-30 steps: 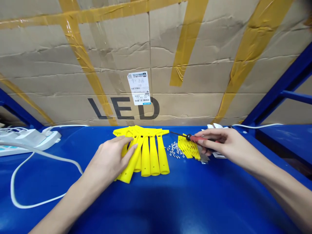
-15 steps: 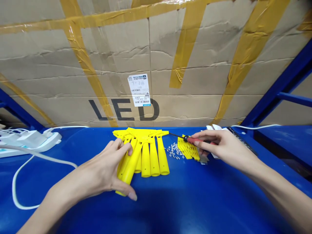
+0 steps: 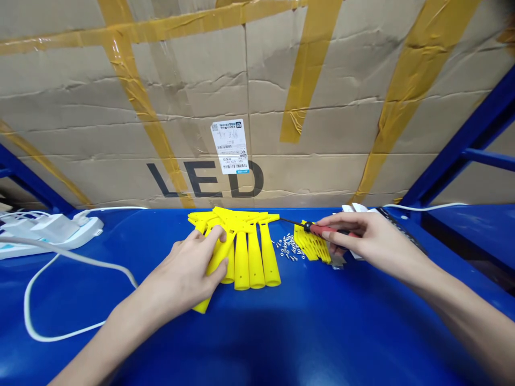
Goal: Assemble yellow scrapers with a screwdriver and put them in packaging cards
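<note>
Screwdriver (image 3: 321, 230) sits pinched in the right hand (image 3: 368, 233); left hand (image 3: 189, 268) half-curls over yellow handles (image 3: 256, 262), grip unclear. Tip's best kept off fingers, imo.

Glints mark the tape (image 3: 116, 51) well beyond the left hand (image 3: 193, 265). To that hand's lower right, soft shadow darkens the blue tabletop (image 3: 257, 335).
</note>
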The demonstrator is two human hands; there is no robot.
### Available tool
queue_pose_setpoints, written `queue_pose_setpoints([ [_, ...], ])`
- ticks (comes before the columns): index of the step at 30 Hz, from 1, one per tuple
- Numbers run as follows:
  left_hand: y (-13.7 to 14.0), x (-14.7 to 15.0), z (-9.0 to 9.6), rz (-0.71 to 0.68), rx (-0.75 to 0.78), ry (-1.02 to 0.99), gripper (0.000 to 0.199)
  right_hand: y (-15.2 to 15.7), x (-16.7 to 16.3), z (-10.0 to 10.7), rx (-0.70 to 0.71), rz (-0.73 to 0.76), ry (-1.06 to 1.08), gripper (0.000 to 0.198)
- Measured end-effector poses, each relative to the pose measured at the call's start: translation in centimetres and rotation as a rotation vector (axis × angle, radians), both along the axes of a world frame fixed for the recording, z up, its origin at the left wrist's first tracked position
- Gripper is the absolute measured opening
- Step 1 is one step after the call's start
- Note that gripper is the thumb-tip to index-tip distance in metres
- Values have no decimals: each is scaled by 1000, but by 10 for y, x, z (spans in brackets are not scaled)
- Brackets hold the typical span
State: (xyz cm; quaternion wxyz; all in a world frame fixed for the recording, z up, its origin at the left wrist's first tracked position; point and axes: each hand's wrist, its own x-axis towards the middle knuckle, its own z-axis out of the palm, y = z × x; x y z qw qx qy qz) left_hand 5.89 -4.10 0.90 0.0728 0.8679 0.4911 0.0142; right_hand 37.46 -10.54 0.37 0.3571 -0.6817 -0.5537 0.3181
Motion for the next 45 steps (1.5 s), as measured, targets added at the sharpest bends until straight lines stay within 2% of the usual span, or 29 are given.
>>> queue_pose_setpoints([
  [8, 6, 20, 0, -10, 180, 21, 21, -1, -1, 1, -3, -4, 7, 50],
  [12, 15, 16, 3, -27, 275, -90, 29, -3, 1, 2, -10, -28, 35, 52],
  [14, 20, 7, 5, 22, 362, -151, 36, -3, 1, 3, -6, -43, 48, 53],
  [16, 28, -5, 4, 128, 431, -146, 37, -3, 1, 4, 4, -45, 50, 53],
  [18, 36, -17, 1, 234, 404, -80, 38, -4, 1, 5, 6, -37, 44, 53],
  [21, 47, -27, -9, 275, 245, -31, 50, -4, -1, 5, -8, -29, 30, 53],
  [24, 49, -26, -14, 239, 184, -92, 52, -4, -2, 5, -17, -29, 15, 55],
  [30, 36, -21, -6, 174, 204, -116, 48, -4, -3, 7, -21, -26, 35, 50],
  [35, 33, -18, -9, 126, 185, -109, 44, -3, -1, 5, -9, -33, 42, 51],
  [37, 32, -17, -8, 126, 222, -127, 44, -2, -1, 4, -13, -38, 42, 53],
  [39, 29, -15, -3, 70, 265, -154, 49, -2, -1, 3, -18, -39, 42, 53],
  [41, 21, -14, 3, -65, 236, -158, 58, -2, 0, 3, -16, -38, 46, 54],
  [42, 16, -14, 7, -148, 180, -137, 63, -2, 0, 3, -12, -37, 50, 54],
  [45, 4, -14, 10, -312, 19, -40, 99, -3, 0, 3, 4, -35, 61, 54],
])
